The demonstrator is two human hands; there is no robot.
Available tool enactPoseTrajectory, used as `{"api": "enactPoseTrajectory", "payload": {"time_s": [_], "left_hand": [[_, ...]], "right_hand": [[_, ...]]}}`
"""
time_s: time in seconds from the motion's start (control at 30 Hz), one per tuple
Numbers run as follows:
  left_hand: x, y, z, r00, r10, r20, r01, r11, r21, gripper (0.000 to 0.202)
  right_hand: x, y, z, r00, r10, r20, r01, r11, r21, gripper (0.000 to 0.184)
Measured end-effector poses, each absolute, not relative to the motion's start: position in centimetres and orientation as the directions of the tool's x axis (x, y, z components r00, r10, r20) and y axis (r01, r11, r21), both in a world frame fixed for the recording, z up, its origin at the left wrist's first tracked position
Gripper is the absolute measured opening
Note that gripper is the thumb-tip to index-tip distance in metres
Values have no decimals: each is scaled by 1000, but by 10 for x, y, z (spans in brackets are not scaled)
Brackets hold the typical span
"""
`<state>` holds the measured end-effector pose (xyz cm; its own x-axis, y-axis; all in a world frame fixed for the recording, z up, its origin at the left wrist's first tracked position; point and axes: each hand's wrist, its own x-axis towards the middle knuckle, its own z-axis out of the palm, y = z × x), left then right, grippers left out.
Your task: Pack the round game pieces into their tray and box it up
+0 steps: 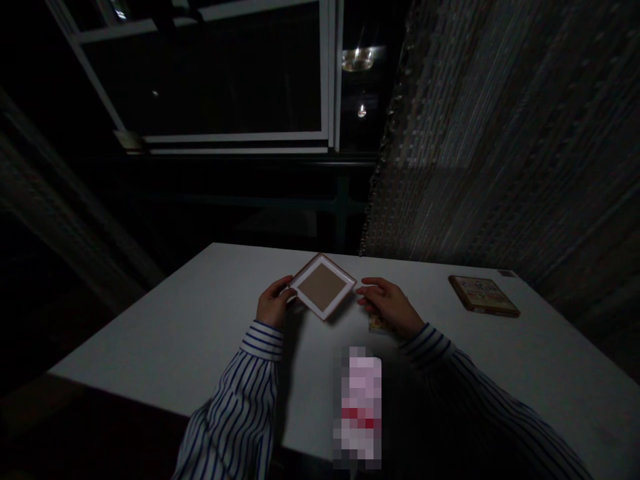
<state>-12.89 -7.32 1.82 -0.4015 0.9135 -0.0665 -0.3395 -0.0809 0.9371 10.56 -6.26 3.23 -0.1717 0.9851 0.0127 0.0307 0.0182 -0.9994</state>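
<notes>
A small square frame (323,287) with a brown centre and a white border is held just above the white table (200,320). My left hand (273,303) pinches its left corner, fingers closed on the edge. My right hand (387,303) is at its right corner, fingertips touching it. The right hand's fingers are curled, and a small pale object (375,323) that I cannot make out shows under the palm. Both arms wear blue-and-white striped sleeves.
A flat brown-edged box with a printed lid (483,295) lies at the table's far right. A blurred white and red item (359,407) stands near me. A beaded curtain (500,133) hangs on the right, and a dark window (225,73) is behind the table.
</notes>
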Motion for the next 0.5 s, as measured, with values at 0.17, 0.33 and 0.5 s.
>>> {"api": "enactPoseTrajectory", "payload": {"time_s": [0.17,0.33,0.5], "left_hand": [[-115,-70,8,-335,938,-90,-317,-22,948,36],[-104,-66,-3,-279,957,-77,-309,-13,951,37],[-91,-65,-13,-211,974,-80,-300,14,954,37]], "right_hand": [[125,-67,16,-129,990,56,44,62,-997,38],[138,-72,3,-92,991,94,95,102,-990,41],[150,-76,-4,-118,976,183,244,208,-947,35]]}}
